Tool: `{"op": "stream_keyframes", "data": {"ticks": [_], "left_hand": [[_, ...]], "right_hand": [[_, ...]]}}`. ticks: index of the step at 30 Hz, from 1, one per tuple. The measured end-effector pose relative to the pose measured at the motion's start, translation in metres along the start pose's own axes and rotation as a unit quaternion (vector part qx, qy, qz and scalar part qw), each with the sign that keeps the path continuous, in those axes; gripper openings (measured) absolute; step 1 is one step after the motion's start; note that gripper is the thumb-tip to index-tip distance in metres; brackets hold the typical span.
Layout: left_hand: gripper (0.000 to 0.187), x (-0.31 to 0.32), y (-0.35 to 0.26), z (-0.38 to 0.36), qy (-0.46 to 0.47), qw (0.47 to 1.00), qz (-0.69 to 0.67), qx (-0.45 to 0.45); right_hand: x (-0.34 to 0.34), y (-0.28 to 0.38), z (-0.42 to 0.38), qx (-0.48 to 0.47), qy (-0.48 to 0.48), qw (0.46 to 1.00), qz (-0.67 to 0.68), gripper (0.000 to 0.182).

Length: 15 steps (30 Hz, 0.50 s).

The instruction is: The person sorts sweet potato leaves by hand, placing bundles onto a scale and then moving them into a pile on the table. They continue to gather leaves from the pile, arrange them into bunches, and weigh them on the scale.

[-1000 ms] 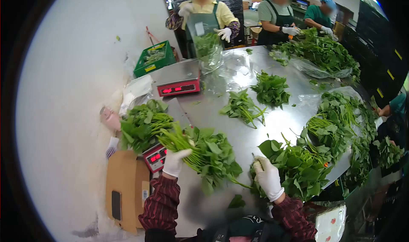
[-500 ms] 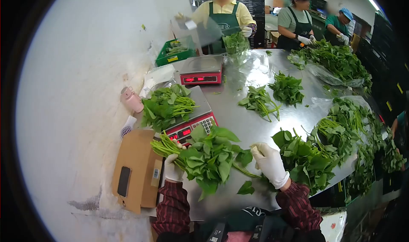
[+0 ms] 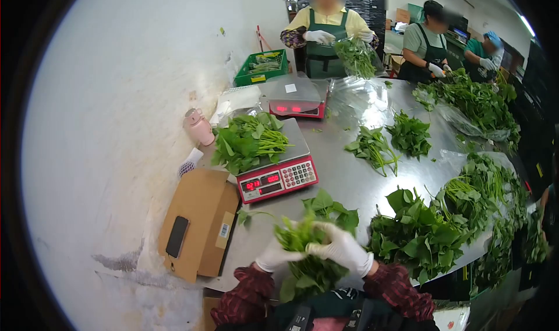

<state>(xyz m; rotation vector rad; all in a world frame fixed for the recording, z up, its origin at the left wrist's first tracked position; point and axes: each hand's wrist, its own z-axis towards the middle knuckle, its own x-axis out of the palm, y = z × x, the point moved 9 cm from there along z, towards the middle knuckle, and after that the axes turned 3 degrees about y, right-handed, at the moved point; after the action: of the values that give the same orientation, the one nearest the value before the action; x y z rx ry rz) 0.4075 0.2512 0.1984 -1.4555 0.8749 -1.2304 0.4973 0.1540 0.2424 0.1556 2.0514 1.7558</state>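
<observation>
In front of my body, both gloved hands are around a bunch of leafy green stems (image 3: pixel 311 277). My left hand (image 3: pixel 279 255) is closed on its left side, its fingers under the stems. From the right, my right hand (image 3: pixel 342 250) wraps over the bunch, its fingers meeting those of the left. The stem ends point up and are blurred, while leaves hang below the hands. Just beyond, a few loose leaves (image 3: pixel 331 210) lie on the metal table. Another bunch of greens (image 3: pixel 250 141) rests on the red digital scale (image 3: pixel 278 179), whose display is lit.
A cardboard box (image 3: pixel 201 217) with a phone (image 3: pixel 177 236) on it stands left, near a pink bottle (image 3: pixel 200 127). Piles of greens (image 3: pixel 416 232) cover the right side. A second scale (image 3: pixel 297 101) is farther back. Across the table, a co-worker (image 3: pixel 327 37) holds bagged greens; two others work at right.
The bunch has come closer to my body, its stems turning from leftward to upward. My right hand has moved left and closed on it. The far co-worker's bag is now held higher.
</observation>
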Motion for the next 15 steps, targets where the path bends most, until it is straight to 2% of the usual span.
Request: {"op": "stream_keyframes", "data": {"ticks": [1, 3, 4, 5, 6, 7, 9, 10, 13, 14, 15], "left_hand": [[0.068, 0.011, 0.013, 0.002, 0.022, 1.0, -0.014, 0.001], [0.066, 0.021, 0.025, 0.005, 0.044, 0.999, -0.019, 0.012], [0.062, 0.016, 0.036, 0.002, 0.007, 0.999, -0.029, -0.013], [0.058, 0.012, 0.047, -0.002, -0.029, 0.998, -0.039, -0.04], [0.045, 0.01, 0.052, -0.004, -0.066, 0.996, -0.053, -0.041], [0.045, 0.01, 0.056, -0.006, -0.07, 0.995, -0.056, -0.04], [0.035, -0.001, 0.072, -0.01, -0.138, 0.981, -0.119, -0.068], [0.029, -0.004, 0.079, -0.009, -0.139, 0.981, -0.117, -0.063], [0.029, -0.004, 0.079, -0.005, -0.135, 0.982, -0.118, -0.055], [0.029, -0.002, 0.082, -0.005, -0.131, 0.982, -0.122, -0.062], [0.029, -0.005, 0.083, -0.005, -0.146, 0.977, -0.143, -0.066]], "right_hand": [[0.015, -0.042, 0.008, -0.013, 0.001, 1.0, -0.025, 0.055], [0.02, -0.045, 0.002, 0.085, 0.013, 0.984, 0.154, 0.045], [0.021, -0.047, 0.003, 0.085, 0.019, 0.985, 0.151, 0.045], [0.019, -0.057, -0.001, 0.11, 0.003, 0.98, 0.167, 0.036], [0.017, -0.068, -0.005, 0.137, -0.013, 0.973, 0.184, 0.027], [0.017, -0.075, -0.005, 0.14, -0.009, 0.973, 0.181, 0.027], [0.006, -0.09, -0.005, 0.141, -0.066, 0.958, 0.239, 0.015], [0.004, -0.096, -0.005, 0.149, -0.073, 0.953, 0.252, 0.011], [0.007, -0.102, -0.003, 0.144, -0.075, 0.947, 0.277, 0.012], [0.013, -0.104, -0.002, 0.134, -0.031, 0.937, 0.322, 0.024], [0.011, -0.107, -0.003, 0.139, -0.036, 0.935, 0.323, 0.024]]}}
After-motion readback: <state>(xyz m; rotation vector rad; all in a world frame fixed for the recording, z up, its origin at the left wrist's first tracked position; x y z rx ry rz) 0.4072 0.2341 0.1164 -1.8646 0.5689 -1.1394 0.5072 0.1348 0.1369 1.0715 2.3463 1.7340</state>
